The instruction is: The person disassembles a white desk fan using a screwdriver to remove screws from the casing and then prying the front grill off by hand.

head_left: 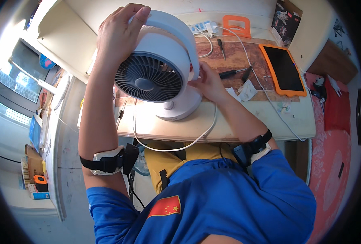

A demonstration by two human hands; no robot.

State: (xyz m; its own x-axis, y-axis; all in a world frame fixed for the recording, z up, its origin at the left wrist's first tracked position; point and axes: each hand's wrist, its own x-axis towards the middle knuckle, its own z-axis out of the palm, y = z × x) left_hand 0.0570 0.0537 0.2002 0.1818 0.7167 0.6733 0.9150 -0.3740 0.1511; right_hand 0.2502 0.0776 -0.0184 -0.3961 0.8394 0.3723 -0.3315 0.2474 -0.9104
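A white desk fan [168, 38] with a dark grey grille [148, 77] stands on its round base [176, 110] on the desk in front of me, its head tilted. My left hand [121, 34] is closed over the top of the fan, the thumb lying along the white curved bracket. At the fan's right side, by the bracket's lower end, my right hand [211, 83] presses its curled fingers against the white plastic. A small red spot shows beside those fingertips; what exactly they pinch is partly hidden. A white power cord [176, 149] loops from the fan over the desk's front edge.
Right of the fan lie screwdrivers [228, 73], crumpled white tissue [247, 91] and an orange-framed tablet [284, 70]. A power strip [205, 27], an orange stand [236, 26] and a dark box [286, 22] stand at the back. Another white cable crosses the desk.
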